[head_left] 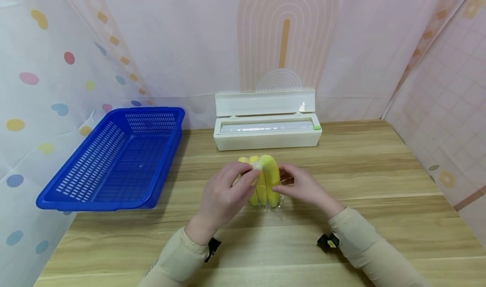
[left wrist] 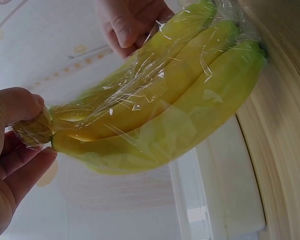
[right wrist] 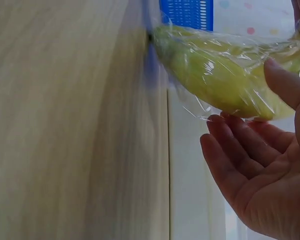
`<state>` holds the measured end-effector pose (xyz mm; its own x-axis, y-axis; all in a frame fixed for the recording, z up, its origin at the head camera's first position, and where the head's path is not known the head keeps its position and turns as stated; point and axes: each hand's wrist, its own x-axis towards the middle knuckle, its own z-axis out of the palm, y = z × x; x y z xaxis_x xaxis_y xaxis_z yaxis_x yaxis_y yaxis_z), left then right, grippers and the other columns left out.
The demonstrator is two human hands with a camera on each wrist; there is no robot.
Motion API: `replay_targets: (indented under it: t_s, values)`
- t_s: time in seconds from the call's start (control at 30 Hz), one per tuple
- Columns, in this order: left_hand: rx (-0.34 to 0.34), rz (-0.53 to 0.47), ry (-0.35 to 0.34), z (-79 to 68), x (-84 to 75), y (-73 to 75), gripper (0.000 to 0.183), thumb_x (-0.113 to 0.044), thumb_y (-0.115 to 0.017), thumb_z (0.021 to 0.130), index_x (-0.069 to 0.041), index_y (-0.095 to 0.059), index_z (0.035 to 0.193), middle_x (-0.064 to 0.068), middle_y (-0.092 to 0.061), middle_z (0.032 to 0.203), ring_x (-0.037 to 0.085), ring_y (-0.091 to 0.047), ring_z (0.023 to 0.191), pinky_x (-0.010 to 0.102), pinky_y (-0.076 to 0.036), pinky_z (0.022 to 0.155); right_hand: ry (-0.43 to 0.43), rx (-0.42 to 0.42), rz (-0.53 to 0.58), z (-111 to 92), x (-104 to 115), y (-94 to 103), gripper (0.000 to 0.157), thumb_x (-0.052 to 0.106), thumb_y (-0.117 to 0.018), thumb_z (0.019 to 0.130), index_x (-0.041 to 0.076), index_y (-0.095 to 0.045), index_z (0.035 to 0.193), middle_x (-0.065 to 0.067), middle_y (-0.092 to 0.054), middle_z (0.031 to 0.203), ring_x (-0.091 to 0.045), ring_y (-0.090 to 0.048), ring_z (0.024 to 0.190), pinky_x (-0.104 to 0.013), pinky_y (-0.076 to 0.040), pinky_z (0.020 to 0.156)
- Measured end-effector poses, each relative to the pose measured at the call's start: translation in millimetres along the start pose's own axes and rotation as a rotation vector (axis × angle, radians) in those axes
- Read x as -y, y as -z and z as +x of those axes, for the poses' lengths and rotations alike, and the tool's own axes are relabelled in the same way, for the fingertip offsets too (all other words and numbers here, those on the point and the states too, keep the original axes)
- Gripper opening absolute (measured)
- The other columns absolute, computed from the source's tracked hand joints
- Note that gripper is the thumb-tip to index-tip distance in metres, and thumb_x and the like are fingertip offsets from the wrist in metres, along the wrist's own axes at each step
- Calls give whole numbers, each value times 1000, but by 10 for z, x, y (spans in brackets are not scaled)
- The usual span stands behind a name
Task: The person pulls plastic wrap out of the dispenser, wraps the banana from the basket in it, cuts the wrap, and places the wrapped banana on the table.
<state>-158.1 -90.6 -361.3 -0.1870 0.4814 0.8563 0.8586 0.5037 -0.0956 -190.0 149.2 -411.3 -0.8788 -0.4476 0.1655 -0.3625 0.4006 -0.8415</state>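
A bunch of yellow bananas (head_left: 271, 181) wrapped in clear plastic film stands upright, stem up, over the table in the head view. My left hand (head_left: 229, 192) pinches the brown stem (left wrist: 34, 131) between thumb and fingers, as the left wrist view shows. On the other side, my right hand (head_left: 301, 185) is at the bananas with its fingers loosely spread. In the right wrist view its fingertips (right wrist: 217, 120) touch the wrapped fruit's side and the thumb overlaps it. Loose film (right wrist: 192, 102) sticks out near the banana tips.
Behind the bananas stands a long white box (head_left: 267, 141) with its lid raised and a roll of film (head_left: 265, 127) inside. A blue plastic basket (head_left: 167, 185) is at the left on the wooden table (head_left: 379, 173). Printed cloth hangs around the back and sides.
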Motion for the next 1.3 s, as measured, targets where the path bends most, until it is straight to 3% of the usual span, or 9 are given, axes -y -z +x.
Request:
replay_targets:
  t_s: [0.2,0.6,1.0,1.17,1.3]
  values:
    - [-41,6,53,-20,25,-2,20,0,-72,80,-2,-70,100,11,-64,97,25,-65,84,31,-59,69,-3,-42,-24,27,7,-19,42,10,-74,89,-3,-59,126,-10,-67,108,-23,-64,98,-37,-55,88]
    - [-65,-141,350,-144,164,-56,25,4,-79,76,1,-66,98,13,-61,100,19,-60,82,27,-53,70,16,-178,-50,95,104,151,42,7,-72,90,-3,-60,129,-12,-68,109,-26,-63,95,-42,-55,83]
    - [104,-140,528,-260,226,-132,31,7,-79,76,2,-64,102,13,-59,100,22,-58,84,32,-55,72,57,-230,-209,143,138,201,40,11,-76,86,0,-65,123,-9,-66,102,-24,-60,88,-37,-56,75]
    - [219,-166,623,-321,254,-167,35,9,-80,72,1,-62,101,13,-60,98,24,-60,87,31,-57,72,63,-246,-300,146,140,195,40,13,-78,84,2,-66,121,-7,-64,99,-20,-57,86,-33,-55,71]
    - [323,-183,644,-353,274,-188,35,9,-81,70,1,-61,98,13,-60,97,24,-60,86,32,-57,72,60,-238,-344,147,121,183,41,14,-78,84,3,-67,122,-8,-64,102,-21,-56,89,-33,-54,72]
